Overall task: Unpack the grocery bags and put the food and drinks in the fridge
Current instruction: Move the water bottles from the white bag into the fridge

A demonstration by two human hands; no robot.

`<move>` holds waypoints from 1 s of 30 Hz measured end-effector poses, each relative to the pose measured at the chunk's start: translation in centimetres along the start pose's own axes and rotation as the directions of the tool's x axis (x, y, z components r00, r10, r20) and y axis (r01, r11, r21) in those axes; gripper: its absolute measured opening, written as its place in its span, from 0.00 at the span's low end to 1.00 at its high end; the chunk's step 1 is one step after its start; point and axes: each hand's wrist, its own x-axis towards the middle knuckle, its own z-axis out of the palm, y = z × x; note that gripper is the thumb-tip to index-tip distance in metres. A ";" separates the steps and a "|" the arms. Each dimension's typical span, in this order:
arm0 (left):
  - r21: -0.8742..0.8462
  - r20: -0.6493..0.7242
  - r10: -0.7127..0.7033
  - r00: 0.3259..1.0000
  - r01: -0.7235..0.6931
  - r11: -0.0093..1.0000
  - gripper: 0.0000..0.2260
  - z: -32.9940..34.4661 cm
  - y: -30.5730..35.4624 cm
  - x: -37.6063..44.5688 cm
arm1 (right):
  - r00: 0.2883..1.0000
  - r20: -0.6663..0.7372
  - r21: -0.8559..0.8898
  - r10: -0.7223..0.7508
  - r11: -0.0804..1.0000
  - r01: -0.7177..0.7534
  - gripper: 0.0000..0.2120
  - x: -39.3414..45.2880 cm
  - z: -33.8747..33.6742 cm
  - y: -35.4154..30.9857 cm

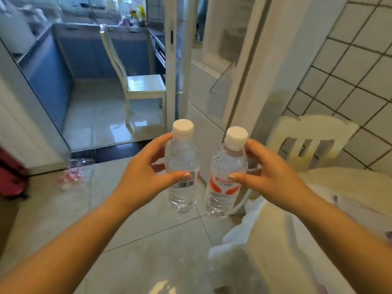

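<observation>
Two clear plastic water bottles with white caps, both upright, caps pointing up, side by side above the floor: left hand point(146, 166) grips the left bottle point(182, 166), right hand point(269, 177) grips the right bottle point(226, 175), with the open white fridge door point(239, 66) beyond.

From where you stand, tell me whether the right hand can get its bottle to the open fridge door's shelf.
Probably yes: the right hand grips its bottle, and the door shelf lies ahead with nothing visible between, though a step forward looks needed.

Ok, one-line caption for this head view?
Left hand and right hand each hold an upright water bottle, facing the open fridge.
</observation>
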 end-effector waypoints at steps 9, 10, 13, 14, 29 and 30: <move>-0.016 0.028 0.029 0.999 -0.028 0.999 0.32 -15.1 -5.6 8.4 | 0.998 -0.065 0.064 0.001 0.998 0.003 0.30 12.6 10.9 -4.7; -0.030 0.031 0.025 0.999 -0.024 0.999 0.33 -16.1 -6.2 9.7 | 0.996 -0.083 0.071 0.005 0.997 0.001 0.30 14.0 11.3 -5.0; -0.054 0.035 0.023 0.999 -0.021 0.998 0.33 -18.1 -7.5 13.8 | 0.988 -0.156 0.149 0.022 0.989 0.001 0.28 18.0 11.9 -5.4; -0.059 0.044 0.025 0.999 -0.022 0.998 0.32 -18.5 -7.8 15.4 | 0.982 -0.185 0.172 0.030 0.985 0.002 0.27 19.5 11.9 -5.4; -0.085 0.062 0.081 0.995 -0.076 0.993 0.35 -16.0 -12.4 47.2 | 0.863 -0.502 0.303 0.054 0.946 0.117 0.26 47.3 5.8 3.0; -0.103 0.064 0.097 0.993 -0.090 0.991 0.33 -15.4 -12.3 49.3 | 0.851 -0.522 0.298 0.050 0.946 0.127 0.27 49.1 4.8 3.5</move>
